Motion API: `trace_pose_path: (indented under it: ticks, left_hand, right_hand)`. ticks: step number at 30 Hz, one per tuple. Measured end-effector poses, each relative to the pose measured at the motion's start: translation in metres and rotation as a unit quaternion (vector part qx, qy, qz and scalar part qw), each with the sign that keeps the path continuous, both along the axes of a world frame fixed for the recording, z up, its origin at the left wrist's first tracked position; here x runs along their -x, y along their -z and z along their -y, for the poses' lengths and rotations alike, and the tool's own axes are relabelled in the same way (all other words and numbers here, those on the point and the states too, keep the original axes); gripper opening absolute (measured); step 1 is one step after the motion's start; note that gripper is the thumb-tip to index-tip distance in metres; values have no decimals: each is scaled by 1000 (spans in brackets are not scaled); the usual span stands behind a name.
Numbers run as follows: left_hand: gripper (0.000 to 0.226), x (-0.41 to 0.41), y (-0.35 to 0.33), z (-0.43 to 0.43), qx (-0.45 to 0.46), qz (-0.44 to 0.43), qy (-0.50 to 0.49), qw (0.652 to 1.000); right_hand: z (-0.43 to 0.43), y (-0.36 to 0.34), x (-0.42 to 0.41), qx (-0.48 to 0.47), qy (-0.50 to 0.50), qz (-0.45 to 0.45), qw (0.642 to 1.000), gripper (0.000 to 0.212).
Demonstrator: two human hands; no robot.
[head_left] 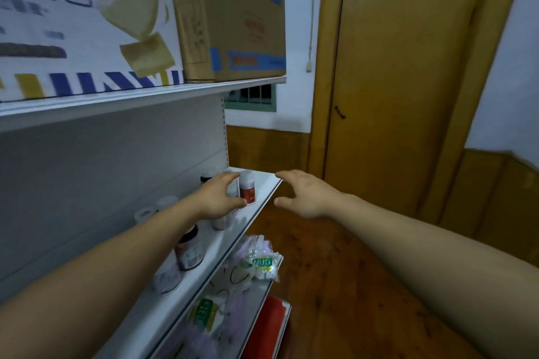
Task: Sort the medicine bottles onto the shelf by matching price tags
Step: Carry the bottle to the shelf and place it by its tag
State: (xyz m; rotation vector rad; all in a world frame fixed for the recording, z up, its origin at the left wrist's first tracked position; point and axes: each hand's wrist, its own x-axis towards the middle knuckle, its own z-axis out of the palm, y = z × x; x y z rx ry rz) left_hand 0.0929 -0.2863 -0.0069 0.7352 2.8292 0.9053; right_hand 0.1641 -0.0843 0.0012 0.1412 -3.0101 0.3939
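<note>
- The left hand (217, 197), at centre frame, has thumb and fingers curled round a white bottle (233, 189) on the middle shelf (264, 181). The grip hides most of it, so I cannot tell whether it is lifted or resting.
- A red-labelled bottle (248, 192) stands touching or just beside the held one, on its right. A sideways drag would likely knock it toward the shelf's open end.
- The right hand (306, 195) hovers spread and empty just past that end. It is placed to catch a fall, though a bump from it could also tip things.
- A dark-capped bottle (206, 176) sits just above the knuckles, and a swing toward the back panel risks toppling it.
- Lower in frame, the left forearm passes over a brown bottle (189, 251) and could brush it.
- No price tag is readable here, so a mismatch is a real risk.
</note>
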Motion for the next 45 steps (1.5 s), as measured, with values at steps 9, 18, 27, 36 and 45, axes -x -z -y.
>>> trace_pose_path:
  ticks: [9, 18, 27, 36, 45]
  left_hand:
    - [81, 104, 23, -59, 40, 0, -86, 995]
    - [80, 201, 57, -81, 223, -45, -69, 971]
    - [62, 225, 75, -84, 255, -18, -89, 963]
    - [77, 179, 64, -125, -138, 11, -249, 959]
    - [87, 104, 7, -167, -329, -20, -267, 906]
  right_hand:
    - [-64, 22, 135, 46, -75, 33, 996, 69]
    - [-57, 67, 262, 85, -128, 82, 985, 70]
    - [-48, 110, 323, 157, -203, 99, 961, 43]
    - [-81, 72, 342, 334, -299, 95, 889, 25]
    - [-90, 0, 290, 461, -386, 109, 792, 22]
